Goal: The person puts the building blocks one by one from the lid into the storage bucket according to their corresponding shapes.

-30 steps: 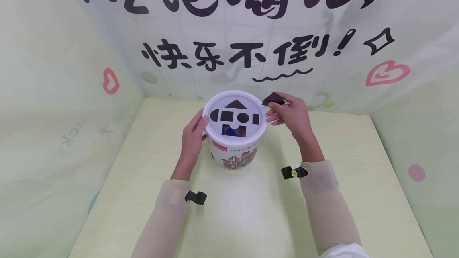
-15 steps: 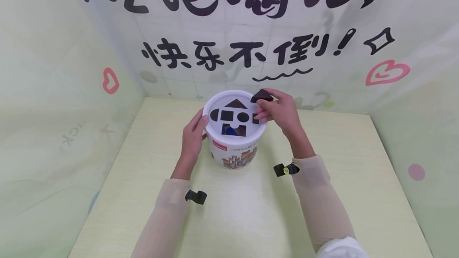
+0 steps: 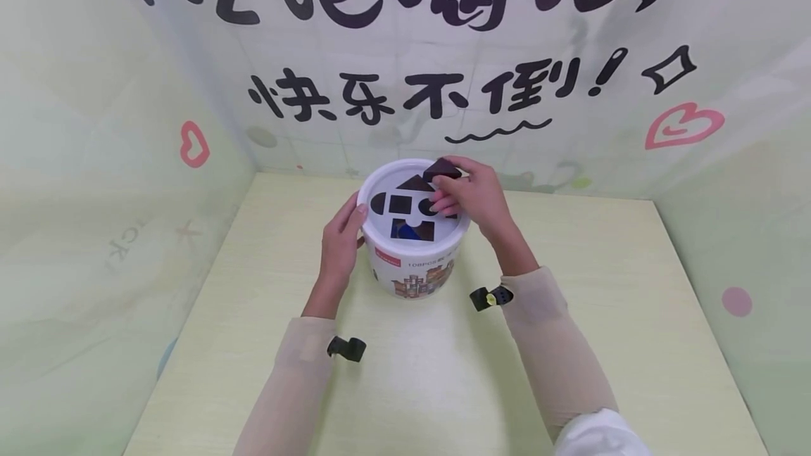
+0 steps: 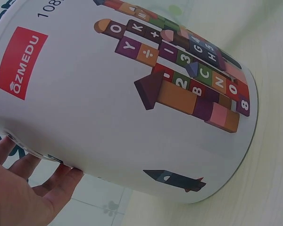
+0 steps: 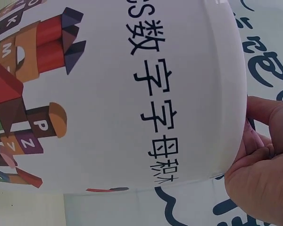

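A white bucket (image 3: 415,262) with a shape-cut lid (image 3: 386,227) stands upright on the table. My left hand (image 3: 340,238) holds the bucket's left side, thumb at the rim; in the left wrist view its fingers (image 4: 66,183) lie against the wall. Between the thumb and fingers of my right hand (image 3: 475,192) is a dark triangular block (image 3: 441,169), pinched over the back right of the lid. Close to the block's left lies the triangular hole (image 3: 413,183). My right fingers cover part of the round hole (image 3: 426,207). The right wrist view shows little of the block behind the bucket.
Pale wood-look table (image 3: 253,287) surrounds the bucket. A printed backdrop wall (image 3: 355,146) rises close behind it, with side walls left and right. Something blue (image 3: 405,231) shows through the lid's front notched hole. Black straps (image 3: 347,349) sit at both wrists.
My right hand has carried the triangular block leftward, from beside the bucket's right rim to over the lid near the triangular hole. The left hand and bucket stay where they were.
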`<state>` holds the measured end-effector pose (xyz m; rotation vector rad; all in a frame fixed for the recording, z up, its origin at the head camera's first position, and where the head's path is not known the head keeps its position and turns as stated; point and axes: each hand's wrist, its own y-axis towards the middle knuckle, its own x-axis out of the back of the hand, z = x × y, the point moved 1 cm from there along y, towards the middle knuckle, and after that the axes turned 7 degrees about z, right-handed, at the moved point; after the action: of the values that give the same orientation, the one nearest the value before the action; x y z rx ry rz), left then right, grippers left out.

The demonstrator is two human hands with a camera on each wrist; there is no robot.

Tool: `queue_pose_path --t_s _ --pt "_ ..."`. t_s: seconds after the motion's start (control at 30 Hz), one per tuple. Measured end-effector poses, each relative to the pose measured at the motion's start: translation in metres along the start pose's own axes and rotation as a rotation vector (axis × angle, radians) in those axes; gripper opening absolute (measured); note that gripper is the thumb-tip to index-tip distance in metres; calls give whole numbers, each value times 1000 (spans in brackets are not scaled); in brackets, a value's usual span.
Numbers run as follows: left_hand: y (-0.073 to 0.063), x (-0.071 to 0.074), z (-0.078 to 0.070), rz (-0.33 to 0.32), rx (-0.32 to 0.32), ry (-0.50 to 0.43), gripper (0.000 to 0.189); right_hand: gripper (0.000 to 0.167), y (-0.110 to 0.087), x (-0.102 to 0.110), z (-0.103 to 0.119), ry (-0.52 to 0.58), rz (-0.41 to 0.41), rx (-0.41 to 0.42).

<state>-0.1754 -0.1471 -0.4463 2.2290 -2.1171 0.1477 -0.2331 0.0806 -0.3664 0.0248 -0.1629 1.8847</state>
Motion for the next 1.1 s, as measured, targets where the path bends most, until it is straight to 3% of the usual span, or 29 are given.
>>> queue_pose_path --t_s 1.1 --pt "0 -1 -1 -2 -6 -2 52 36 19 -30 11 -107 13 -132"
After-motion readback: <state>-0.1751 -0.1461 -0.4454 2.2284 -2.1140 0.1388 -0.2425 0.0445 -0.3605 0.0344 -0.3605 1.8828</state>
